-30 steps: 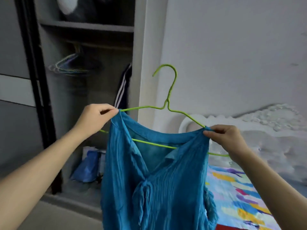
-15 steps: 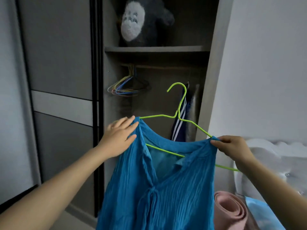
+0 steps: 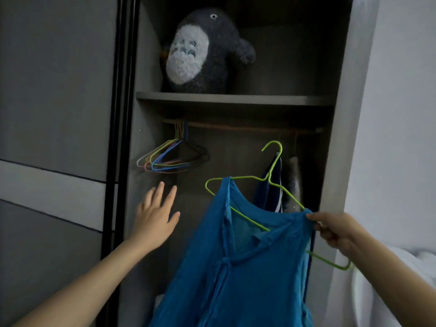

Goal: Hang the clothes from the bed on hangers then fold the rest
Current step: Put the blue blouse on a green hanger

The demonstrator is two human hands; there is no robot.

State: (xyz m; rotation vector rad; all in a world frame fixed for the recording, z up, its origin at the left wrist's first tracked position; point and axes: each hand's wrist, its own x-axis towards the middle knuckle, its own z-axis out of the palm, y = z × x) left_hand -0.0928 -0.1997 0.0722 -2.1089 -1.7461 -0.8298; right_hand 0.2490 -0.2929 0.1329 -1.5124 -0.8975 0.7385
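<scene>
Blue top [image 3: 247,267] on green hanger [image 3: 245,177], being held one-handed before the open wardrobe.

Left hand [image 3: 154,220] is hovering with fingers spread, touching nothing, well left of the grip and below the spare hangers [image 3: 169,156] on the rail [image 3: 236,126]. The top is draping left of and below the grip, its far strap sitting near the hanger's far shoulder. Right hand [image 3: 335,230] is pinching the near strap, apparently with the wire under it; the hanger is tilting down towards the grip. Judgement: the fabric is looking thin, crinkled, light and limp, and the wire slim and probably slick, so the straps may slide. Better hold: the neck under the hook, up-left of the grip.
</scene>
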